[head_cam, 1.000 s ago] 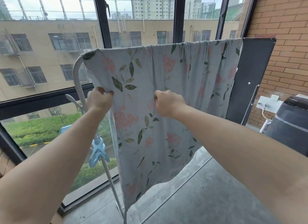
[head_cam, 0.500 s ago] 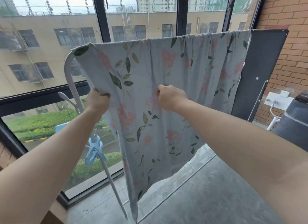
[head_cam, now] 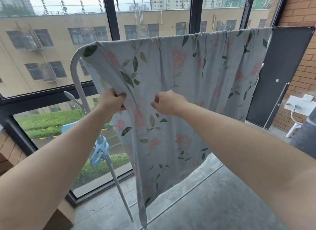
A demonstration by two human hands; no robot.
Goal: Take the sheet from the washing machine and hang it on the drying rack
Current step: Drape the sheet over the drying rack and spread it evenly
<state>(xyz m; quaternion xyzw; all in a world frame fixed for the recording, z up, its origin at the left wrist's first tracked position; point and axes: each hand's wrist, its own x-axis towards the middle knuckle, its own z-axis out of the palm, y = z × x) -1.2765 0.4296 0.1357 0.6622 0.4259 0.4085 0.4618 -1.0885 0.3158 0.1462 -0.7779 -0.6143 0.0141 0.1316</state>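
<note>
Hands work at the left part of the hanging cloth. The left hand [head_cam: 112, 99] is closed on the sheet's [head_cam: 171, 86] left edge, a fold of fabric bunched between thumb and fingers just beside the drying rack's [head_cam: 77, 75] pale upright. The right hand [head_cam: 166, 103] sits a little to the right, fingers curled and pinched at the front of the cloth; whether it truly holds a fold or only touches the surface I cannot tell.

By my judgement the hanging itself is done and the step in hand is the spreading: the sheet is already draped over the rack's top bar, running from the curved left corner across to the dark panel [head_cam: 282, 72] at the right. The next move calls for drawing the held edge out and down toward the left, so the gathers open.

The sheet is pale blue-grey with pink blossoms and green leaves. It is gathered in vertical pleats along the bar, more so toward the right, and its lower left corner hangs in a long narrow tail close to the concrete floor [head_cam: 222, 204]. A blue clip [head_cam: 100, 151] is on the rack's leg below the left forearm.
</note>
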